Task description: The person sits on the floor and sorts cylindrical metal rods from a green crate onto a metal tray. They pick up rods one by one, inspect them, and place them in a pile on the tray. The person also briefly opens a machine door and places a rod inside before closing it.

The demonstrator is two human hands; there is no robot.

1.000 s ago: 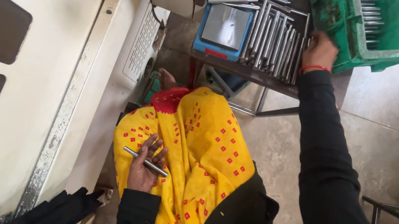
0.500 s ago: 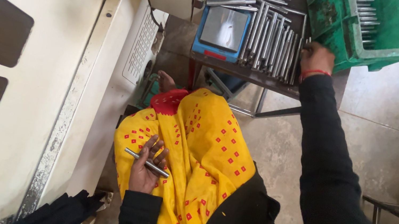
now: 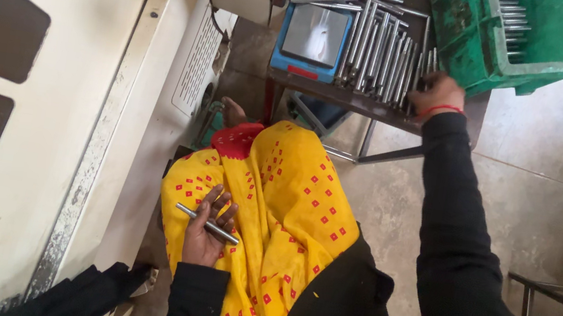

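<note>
My left hand rests palm up on my lap, on yellow cloth with red dots. Its fingers curl around a thin metal rod that lies across the palm. My right arm, in a black sleeve, reaches out to a small table. My right hand, with a red band at the wrist, sits at the right end of a row of several metal rods and touches them. Its fingers are hidden, so a grip cannot be seen.
A blue weighing scale with a steel plate stands left of the rods. A green plastic crate holding more rods sits just right of my right hand. A cream machine cabinet fills the left side. The floor is tiled.
My right hand has slid slightly from the green crate's edge toward the rods on the table. My left hand and its rod have stayed still.
</note>
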